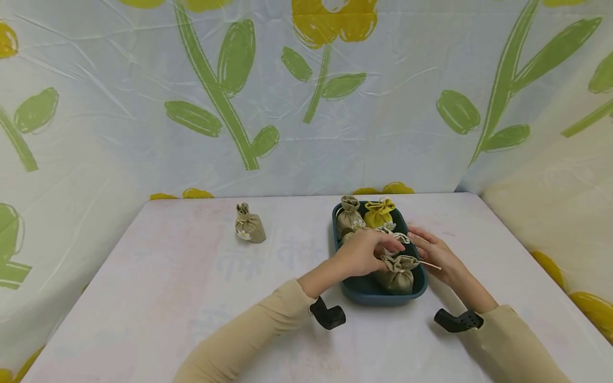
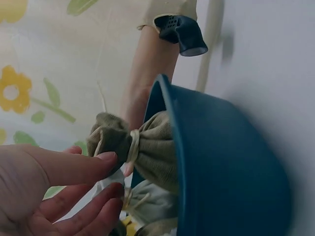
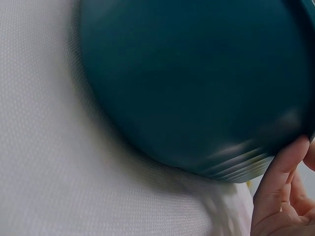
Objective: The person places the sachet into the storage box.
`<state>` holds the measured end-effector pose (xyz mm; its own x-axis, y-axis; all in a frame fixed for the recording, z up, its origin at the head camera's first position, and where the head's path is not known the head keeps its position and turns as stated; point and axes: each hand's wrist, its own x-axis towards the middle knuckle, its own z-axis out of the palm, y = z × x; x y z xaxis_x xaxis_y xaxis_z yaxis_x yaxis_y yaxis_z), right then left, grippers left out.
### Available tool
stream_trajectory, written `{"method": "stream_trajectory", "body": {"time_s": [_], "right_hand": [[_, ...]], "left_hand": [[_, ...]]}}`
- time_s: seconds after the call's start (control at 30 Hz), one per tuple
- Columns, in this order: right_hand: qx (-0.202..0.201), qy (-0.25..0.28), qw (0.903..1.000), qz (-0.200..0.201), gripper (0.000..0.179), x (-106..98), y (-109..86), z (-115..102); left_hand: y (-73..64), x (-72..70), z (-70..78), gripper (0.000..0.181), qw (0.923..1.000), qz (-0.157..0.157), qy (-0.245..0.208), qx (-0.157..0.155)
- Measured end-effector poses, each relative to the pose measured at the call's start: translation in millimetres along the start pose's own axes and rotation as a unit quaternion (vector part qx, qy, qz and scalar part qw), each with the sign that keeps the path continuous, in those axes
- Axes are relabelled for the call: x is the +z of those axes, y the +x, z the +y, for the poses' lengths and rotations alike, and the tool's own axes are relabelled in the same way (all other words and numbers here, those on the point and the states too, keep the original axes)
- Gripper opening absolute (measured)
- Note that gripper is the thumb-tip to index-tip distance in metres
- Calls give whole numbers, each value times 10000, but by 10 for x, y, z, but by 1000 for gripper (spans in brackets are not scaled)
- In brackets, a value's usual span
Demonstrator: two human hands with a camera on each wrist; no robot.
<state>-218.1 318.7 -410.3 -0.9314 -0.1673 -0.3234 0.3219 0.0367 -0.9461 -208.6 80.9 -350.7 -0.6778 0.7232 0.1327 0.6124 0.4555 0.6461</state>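
In the head view my left hand (image 1: 364,250) is over a blue plastic tub, beside the gathered top of a khaki cloth drawstring pouch (image 1: 399,279). The left wrist view shows its thumb (image 2: 93,164) against the top of that pouch (image 2: 155,147), the other fingers spread apart from it. The pouch stands in the near end of the tub (image 1: 383,299). My right hand (image 1: 440,258) is at the tub's right side, fingers extended and tips touching the rim. Its thumb (image 3: 288,160) rests against the tub's outer wall (image 3: 197,88).
Farther back in the tub stand another khaki pouch (image 1: 348,221) and a yellow pouch (image 1: 378,215); more pouches are partly hidden by my left hand. A khaki pouch with a white flower (image 1: 251,229) stands on the white table (image 1: 215,298) at left. A flower-printed sheet (image 1: 373,143) hangs behind.
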Motion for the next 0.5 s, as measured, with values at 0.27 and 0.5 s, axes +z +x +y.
{"method": "stream_trajectory", "body": {"time_s": [0.27, 0.5], "right_hand": [[134, -180, 9997, 67, 21, 2, -5, -21], [99, -221, 9997, 41, 35, 2, -9, -12]], "left_hand": [[-135, -164, -71, 40, 9962, 386, -753, -217], [-268, -234, -173, 31, 9904, 821, -1088, -244]]}}
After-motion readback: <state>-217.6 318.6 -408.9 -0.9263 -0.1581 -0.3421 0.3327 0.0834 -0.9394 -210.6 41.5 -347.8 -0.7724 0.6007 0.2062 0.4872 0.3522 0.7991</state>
